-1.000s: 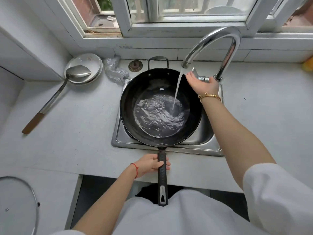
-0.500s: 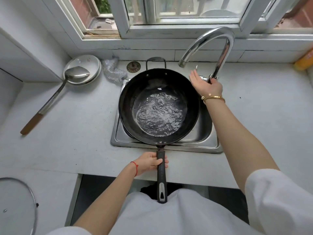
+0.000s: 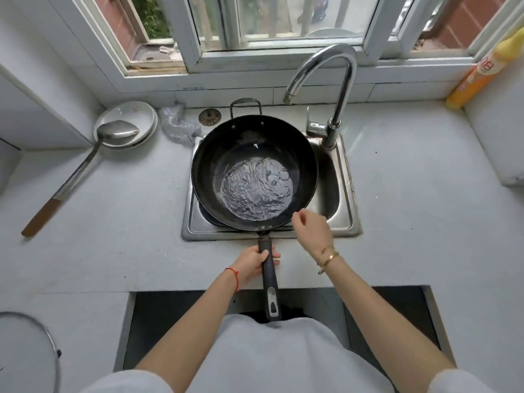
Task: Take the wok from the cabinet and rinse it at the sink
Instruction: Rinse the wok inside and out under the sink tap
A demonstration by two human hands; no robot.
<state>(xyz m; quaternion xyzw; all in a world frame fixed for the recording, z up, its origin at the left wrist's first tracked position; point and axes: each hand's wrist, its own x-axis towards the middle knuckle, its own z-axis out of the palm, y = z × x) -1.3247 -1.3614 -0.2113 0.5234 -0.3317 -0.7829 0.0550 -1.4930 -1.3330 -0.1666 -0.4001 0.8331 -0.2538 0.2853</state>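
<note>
Spanning the room, grey counter [image 3: 113, 222], steel sink [image 3: 347, 177], window sill [image 3: 255, 72]

The black wok [image 3: 254, 173] sits level over the steel sink [image 3: 344, 194], covering its left part, a shallow pool of rippling water in its bottom. Its long black handle reaches past the sink's near rim; a small loop handle points away.

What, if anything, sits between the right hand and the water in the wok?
Nothing visible. The right hand hovers at the wok rim's near right edge, holding nothing, and the wok's inside holds only water. The left hand grips the handle.
</note>
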